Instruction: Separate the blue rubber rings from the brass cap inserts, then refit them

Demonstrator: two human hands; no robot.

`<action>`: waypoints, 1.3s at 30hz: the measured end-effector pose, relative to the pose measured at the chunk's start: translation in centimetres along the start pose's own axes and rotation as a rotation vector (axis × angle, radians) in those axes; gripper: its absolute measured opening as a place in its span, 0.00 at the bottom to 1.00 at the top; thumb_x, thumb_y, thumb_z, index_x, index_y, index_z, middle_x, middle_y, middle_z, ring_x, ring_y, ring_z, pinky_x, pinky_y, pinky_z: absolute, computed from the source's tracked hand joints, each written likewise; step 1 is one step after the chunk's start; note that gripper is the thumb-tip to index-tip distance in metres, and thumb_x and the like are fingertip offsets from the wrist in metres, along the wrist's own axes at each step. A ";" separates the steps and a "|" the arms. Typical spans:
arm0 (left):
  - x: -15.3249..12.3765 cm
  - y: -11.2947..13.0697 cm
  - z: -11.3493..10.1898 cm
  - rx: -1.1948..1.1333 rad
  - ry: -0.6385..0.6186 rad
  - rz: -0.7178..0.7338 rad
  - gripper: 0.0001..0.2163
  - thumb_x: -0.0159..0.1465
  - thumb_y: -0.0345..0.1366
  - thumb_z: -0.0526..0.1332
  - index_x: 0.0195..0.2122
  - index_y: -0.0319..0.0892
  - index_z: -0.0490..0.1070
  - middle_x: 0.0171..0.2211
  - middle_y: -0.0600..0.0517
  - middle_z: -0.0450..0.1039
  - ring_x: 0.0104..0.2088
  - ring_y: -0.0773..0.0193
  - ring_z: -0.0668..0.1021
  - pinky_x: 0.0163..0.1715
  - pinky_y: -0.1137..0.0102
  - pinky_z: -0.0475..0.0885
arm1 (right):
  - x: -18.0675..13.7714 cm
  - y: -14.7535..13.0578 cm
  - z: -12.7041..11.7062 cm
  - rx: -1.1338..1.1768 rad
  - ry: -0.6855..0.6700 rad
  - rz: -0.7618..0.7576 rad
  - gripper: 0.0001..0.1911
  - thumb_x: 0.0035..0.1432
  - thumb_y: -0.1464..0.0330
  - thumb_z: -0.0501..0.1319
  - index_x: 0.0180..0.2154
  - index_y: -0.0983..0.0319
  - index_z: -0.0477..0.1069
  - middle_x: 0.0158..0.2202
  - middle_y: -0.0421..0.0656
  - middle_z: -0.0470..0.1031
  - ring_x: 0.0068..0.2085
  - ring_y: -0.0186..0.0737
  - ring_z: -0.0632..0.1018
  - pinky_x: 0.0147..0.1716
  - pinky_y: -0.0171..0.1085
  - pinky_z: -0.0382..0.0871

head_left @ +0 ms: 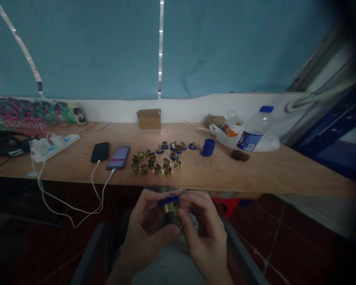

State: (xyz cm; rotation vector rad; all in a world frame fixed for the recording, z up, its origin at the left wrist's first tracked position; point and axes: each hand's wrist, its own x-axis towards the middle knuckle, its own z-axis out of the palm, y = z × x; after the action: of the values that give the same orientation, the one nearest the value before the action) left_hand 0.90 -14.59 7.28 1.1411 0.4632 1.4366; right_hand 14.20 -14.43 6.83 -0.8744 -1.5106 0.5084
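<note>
In front of the table edge, above my lap, a brass-coloured round fitting with a blue ring (169, 206) is held between both hands. My left hand (150, 225) is closed around its left side, thumb low against it. The fingers of my right hand (203, 227) pinch the blue ring and the body from the right. Its lower part is dark and partly hidden by my fingers. On the table beyond lie several brass fittings (158, 170), and behind them some with blue rings (174, 155). A stack of blue rings (208, 147) stands to their right, near several thin clear rings (202, 162).
Two phones (100, 152) with white charging cables (97, 206) lie left, beside a power strip (59, 146). A small cardboard box (148, 118) stands at the back. To the right are a plastic bottle (253, 130), a plastic bag (273, 142) and a dark oval object (240, 155).
</note>
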 end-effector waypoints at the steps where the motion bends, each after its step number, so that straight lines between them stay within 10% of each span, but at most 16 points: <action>1: -0.1 0.1 0.1 0.001 -0.015 0.017 0.18 0.56 0.30 0.72 0.46 0.49 0.71 0.52 0.50 0.77 0.55 0.58 0.76 0.55 0.67 0.70 | -0.1 -0.2 0.0 0.001 0.004 -0.008 0.13 0.62 0.77 0.58 0.45 0.56 0.68 0.37 0.41 0.68 0.37 0.37 0.73 0.34 0.36 0.72; 16: -0.4 -0.5 -0.1 0.015 -0.001 0.075 0.19 0.56 0.26 0.72 0.45 0.49 0.71 0.51 0.51 0.78 0.54 0.59 0.77 0.53 0.69 0.72 | -0.8 0.1 0.2 -0.103 0.071 -0.170 0.18 0.59 0.82 0.59 0.48 0.59 0.70 0.41 0.42 0.70 0.38 0.35 0.73 0.35 0.35 0.71; 39: 0.4 -2.8 -2.4 0.106 0.025 0.013 0.18 0.57 0.29 0.71 0.47 0.48 0.72 0.49 0.50 0.76 0.52 0.60 0.77 0.53 0.70 0.70 | -0.5 3.1 1.2 0.016 -0.102 0.069 0.08 0.66 0.73 0.52 0.44 0.55 0.62 0.40 0.41 0.64 0.41 0.38 0.71 0.39 0.36 0.69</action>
State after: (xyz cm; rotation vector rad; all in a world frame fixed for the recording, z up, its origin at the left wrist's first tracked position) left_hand 0.44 -12.78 4.04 1.2138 0.5555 1.4530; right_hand 13.69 -12.66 3.99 -0.9018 -1.5709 0.6226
